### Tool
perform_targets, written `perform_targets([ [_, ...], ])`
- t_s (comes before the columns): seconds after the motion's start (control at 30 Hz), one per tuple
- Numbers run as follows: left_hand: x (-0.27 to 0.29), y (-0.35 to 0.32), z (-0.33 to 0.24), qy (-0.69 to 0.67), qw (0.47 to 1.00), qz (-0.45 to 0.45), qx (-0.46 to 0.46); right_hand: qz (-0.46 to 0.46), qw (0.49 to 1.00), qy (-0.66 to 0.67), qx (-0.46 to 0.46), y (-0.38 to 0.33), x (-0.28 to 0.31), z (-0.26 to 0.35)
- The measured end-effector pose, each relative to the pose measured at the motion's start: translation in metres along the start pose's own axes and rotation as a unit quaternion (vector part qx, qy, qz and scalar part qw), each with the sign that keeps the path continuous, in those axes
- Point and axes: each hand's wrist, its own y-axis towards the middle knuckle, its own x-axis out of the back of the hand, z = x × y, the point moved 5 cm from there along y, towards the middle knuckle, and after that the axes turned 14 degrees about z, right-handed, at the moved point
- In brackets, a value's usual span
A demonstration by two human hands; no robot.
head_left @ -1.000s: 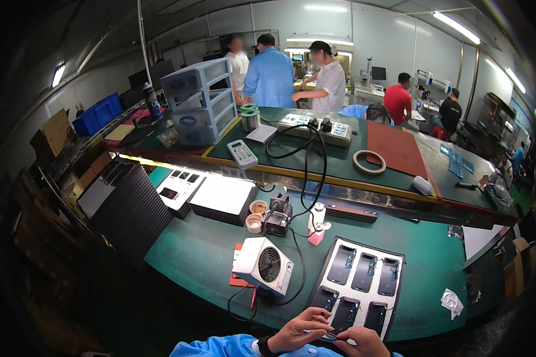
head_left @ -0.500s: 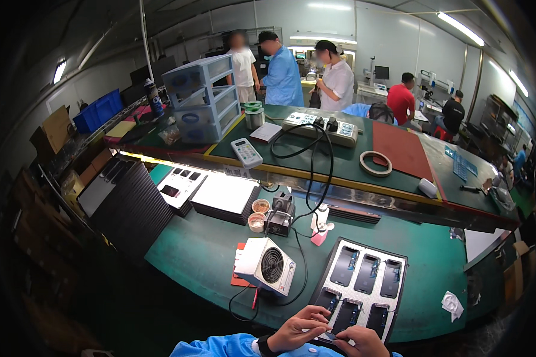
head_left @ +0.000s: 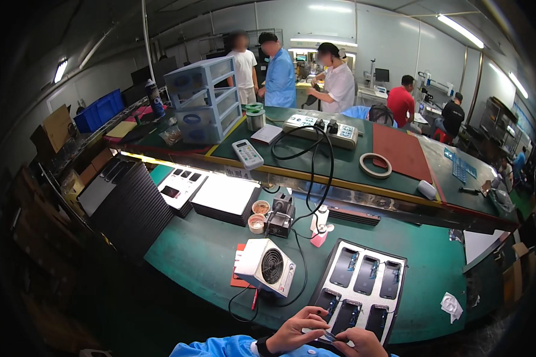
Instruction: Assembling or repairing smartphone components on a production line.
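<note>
Above the near edge of a white-lined tray [head_left: 363, 298], my left hand [head_left: 295, 331] and my right hand [head_left: 361, 343] work close together. Both are closed with fingertips pinched around a small, thin bluish piece [head_left: 329, 336], too small to name. My left thumb and fingers meet it from the left, my right fingers from the right. Beneath and beyond them, the tray holds several dark phone-shaped parts in two rows, among them one phone part [head_left: 367, 275] in the far row. My hands partly hide the nearest row.
A white fan unit [head_left: 267, 268] stands left of the tray, its black cable looping on the green bench. Behind it are a black device [head_left: 281, 215], two small tubs and a white-and-pink bottle [head_left: 319, 226]. Crumpled white tissue [head_left: 452, 306] lies right. Other people stand or sit beyond the shelf.
The bluish piece between my fingertips has tilted slightly, and my fingers have shifted a little. In the background, a person in white has lowered their hands. The tray stays put.
</note>
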Motion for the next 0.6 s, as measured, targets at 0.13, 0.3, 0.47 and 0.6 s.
perform_targets([
  [0.13,-0.002,0.000,0.001,0.021,0.999,0.003,-0.025,0.001,1.000,-0.014,0.014,-0.001,-0.002,-0.001],
  [0.3,-0.005,0.000,-0.010,0.040,0.999,0.015,-0.014,0.004,1.000,-0.013,0.016,-0.004,-0.002,-0.001],
  [0.47,-0.007,-0.001,-0.014,0.038,0.999,0.012,0.016,-0.001,1.000,-0.009,0.012,-0.007,-0.002,-0.002],
  [0.6,-0.007,-0.002,-0.011,0.034,0.999,0.013,0.009,0.001,1.000,-0.007,0.016,-0.007,-0.002,-0.002],
])
